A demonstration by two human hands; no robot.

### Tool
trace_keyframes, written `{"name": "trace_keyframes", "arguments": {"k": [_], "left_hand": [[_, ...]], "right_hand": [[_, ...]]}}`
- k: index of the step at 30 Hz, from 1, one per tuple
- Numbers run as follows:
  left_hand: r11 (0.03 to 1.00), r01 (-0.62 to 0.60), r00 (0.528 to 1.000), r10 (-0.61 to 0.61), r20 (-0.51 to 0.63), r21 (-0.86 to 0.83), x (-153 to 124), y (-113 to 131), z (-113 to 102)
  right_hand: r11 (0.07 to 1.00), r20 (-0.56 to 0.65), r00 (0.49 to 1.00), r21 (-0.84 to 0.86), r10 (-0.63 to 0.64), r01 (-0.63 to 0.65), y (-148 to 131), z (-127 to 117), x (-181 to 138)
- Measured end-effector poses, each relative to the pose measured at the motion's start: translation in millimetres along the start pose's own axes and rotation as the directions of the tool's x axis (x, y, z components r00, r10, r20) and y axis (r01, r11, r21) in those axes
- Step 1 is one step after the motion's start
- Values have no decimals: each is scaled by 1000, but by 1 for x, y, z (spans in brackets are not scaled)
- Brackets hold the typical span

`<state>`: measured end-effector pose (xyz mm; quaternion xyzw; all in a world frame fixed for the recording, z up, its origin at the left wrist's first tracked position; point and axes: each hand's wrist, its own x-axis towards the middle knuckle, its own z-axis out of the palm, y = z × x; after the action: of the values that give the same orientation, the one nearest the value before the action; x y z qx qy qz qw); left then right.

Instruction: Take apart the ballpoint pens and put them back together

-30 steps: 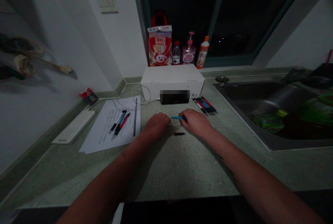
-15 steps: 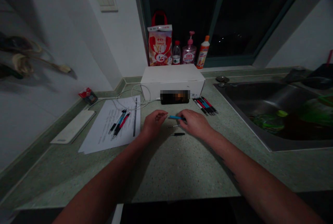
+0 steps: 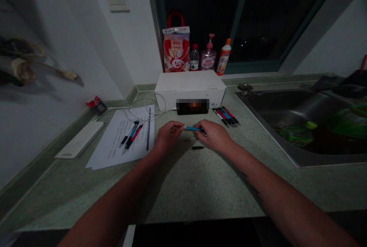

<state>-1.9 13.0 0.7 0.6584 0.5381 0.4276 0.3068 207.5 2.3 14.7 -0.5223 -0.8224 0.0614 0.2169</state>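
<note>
Over the counter, my right hand (image 3: 215,134) is closed around one end of a blue pen barrel (image 3: 192,128), which points left. My left hand (image 3: 169,134) is pinched at the barrel's open left end, where a small pale piece shows at the fingertips; what it is I cannot make out. Just below the hands, a thin pen refill (image 3: 191,139) lies on the counter, partly in shadow. Nearer to me rests a black pen grip section (image 3: 197,148) with a thin tip pointing left.
Two pens (image 3: 133,138) lie on printed sheets (image 3: 114,143) at left. Several pens (image 3: 226,116) form a row at right. A phone (image 3: 192,108) on a white cable leans against a white box (image 3: 189,82). The sink (image 3: 269,161) is at far right, a white power bank (image 3: 80,140) far left.
The left fingertips and the blue barrel's left end have come together, closing the small gap between them. Everything on the counter stays where it was.
</note>
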Motion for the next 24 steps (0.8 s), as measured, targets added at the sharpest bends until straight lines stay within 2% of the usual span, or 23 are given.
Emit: {"name": "trace_keyframes", "arguments": {"k": [7, 12, 15, 18, 20, 24], "left_hand": [[992, -130, 990, 129, 51, 9, -3, -4, 0], [993, -86, 992, 93, 82, -75, -3, -6, 4], [992, -100, 990, 106, 88, -75, -3, -9, 6], [973, -211, 972, 198, 129, 98, -5, -9, 5], [919, -298, 943, 242, 227, 257, -7, -8, 4], [808, -385, 899, 217, 381, 446, -9, -2, 2]], "right_hand": [[997, 1, 997, 0, -71, 71, -1, 1, -1], [987, 15, 987, 17, -161, 161, 2, 3, -2], [992, 10, 993, 33, -118, 118, 4, 5, -2], [998, -33, 999, 49, 34, -33, 4, 6, 0], [991, -65, 991, 59, 120, -116, 2, 5, 1], [983, -119, 976, 62, 181, -175, -1, 0, 2]]}}
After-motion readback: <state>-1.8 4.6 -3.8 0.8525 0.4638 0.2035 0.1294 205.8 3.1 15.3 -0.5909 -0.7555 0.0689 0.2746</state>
